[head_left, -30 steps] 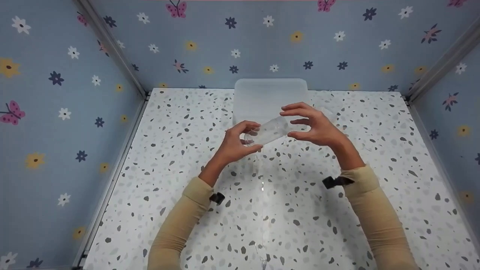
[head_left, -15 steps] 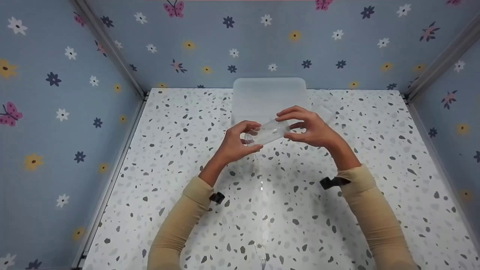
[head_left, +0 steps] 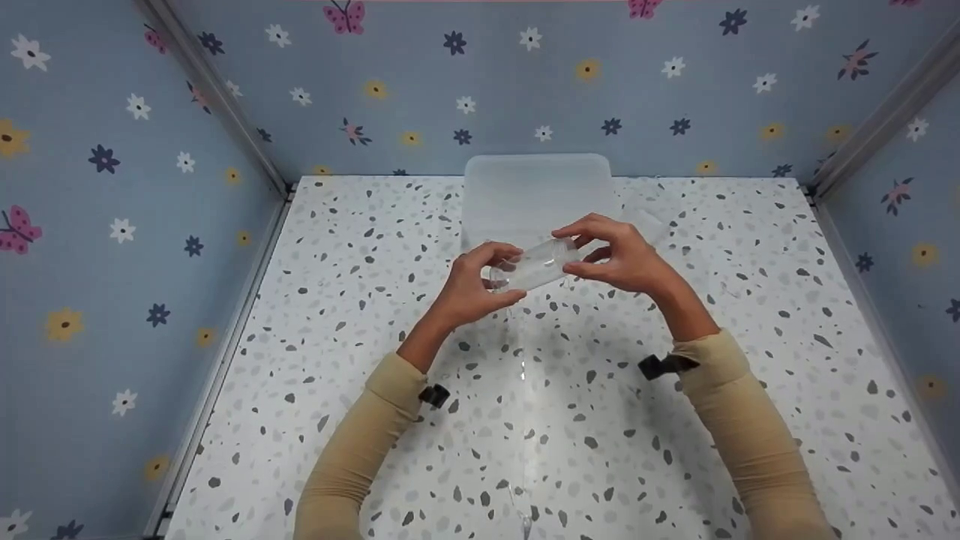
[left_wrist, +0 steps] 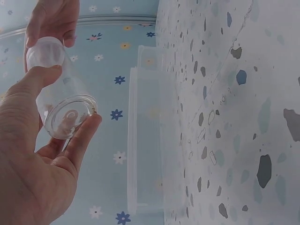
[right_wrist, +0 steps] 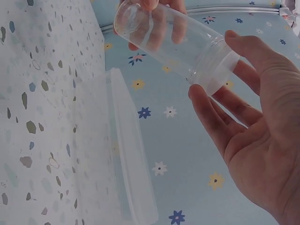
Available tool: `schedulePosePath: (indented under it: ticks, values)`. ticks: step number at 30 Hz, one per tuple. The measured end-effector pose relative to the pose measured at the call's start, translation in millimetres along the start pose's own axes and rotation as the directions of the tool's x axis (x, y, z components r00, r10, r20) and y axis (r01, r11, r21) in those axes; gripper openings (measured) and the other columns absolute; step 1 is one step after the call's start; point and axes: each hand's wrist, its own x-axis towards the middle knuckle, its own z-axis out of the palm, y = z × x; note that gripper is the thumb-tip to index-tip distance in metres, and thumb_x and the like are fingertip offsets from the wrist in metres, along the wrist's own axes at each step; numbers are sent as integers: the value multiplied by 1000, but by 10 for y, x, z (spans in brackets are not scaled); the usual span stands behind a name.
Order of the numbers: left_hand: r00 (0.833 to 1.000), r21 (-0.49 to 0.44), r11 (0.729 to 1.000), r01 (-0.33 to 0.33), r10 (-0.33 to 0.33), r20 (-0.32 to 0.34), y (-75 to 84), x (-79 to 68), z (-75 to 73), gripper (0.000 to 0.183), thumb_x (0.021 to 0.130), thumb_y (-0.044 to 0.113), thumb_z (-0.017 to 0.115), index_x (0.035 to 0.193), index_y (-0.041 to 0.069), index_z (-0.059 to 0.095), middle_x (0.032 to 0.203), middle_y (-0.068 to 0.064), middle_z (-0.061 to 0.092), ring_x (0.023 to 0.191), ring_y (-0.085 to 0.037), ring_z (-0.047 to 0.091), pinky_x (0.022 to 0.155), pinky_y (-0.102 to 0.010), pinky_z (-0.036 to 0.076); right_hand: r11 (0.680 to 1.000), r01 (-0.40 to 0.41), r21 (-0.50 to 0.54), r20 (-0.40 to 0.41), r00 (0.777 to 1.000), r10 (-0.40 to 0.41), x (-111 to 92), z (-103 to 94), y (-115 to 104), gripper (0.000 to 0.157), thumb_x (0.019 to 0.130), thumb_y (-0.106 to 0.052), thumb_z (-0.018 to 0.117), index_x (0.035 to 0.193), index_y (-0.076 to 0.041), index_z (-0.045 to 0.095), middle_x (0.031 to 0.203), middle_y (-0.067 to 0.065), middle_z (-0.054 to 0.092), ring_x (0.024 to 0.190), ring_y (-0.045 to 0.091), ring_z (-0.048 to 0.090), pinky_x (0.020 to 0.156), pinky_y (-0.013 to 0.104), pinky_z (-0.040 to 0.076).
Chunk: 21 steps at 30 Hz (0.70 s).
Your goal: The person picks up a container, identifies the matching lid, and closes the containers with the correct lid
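The left hand (head_left: 469,291) is curling round the base of a clear jar (head_left: 534,267), while the right hand (head_left: 626,259) is pinching the frosted lid (right_wrist: 220,71) at its other end. Between them the jar is hanging tilted, nearly on its side, clear of the table (head_left: 420,450) and in front of a box (head_left: 538,193). Its smooth wall is offering the fingers little to bite on, so I'd guess a loose left hold could let the jar spin or slip if the right hand were to twist. If the lid is sitting crooked, which I can't tell, it could jam or pop off, and a sudden release could knock the jar against the box. Counting outward, I'm seeing two hands, one jar, one lid, two tan sleeves (head_left: 352,457), one black camera (head_left: 435,395) riding on each wrist, one box standing by the flowered back wall (head_left: 420,67), and, right of it, a clear thing (head_left: 646,223) too faint to be giving away its shape.
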Motion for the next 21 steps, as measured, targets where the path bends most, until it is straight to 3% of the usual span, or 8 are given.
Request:
schedulePosePath:
  ticks: [10,17,21]
  values:
    - [1000,-21,1000,3,-3,-9,14,-1,-18,62,94,15,93,151,10,66,147,-18,72,131,-40,74,99,-53,70,1000,7,27,-42,999,-6,-27,-80,-11,67,96,-3,87,159,-6,64,155,23,62,145,41,65,101,18,63]
    - [1000,-7,1000,11,-11,-27,13,-17,-58,61,95,15,92,150,10,67,145,-16,73,130,-33,75,100,-56,69,999,48,21,-78,996,-46,-41,-151,-50,63,93,3,88,153,-1,67,154,25,61,143,29,62,103,19,63]
    - [1000,-18,1000,11,-12,-23,17,-10,-54,62,94,15,93,150,10,67,146,-17,72,130,-35,74,100,-58,69,998,54,11,-50,997,-54,-26,-103,-59,59,95,1,87,151,0,68,154,23,61,143,35,63,103,20,63]
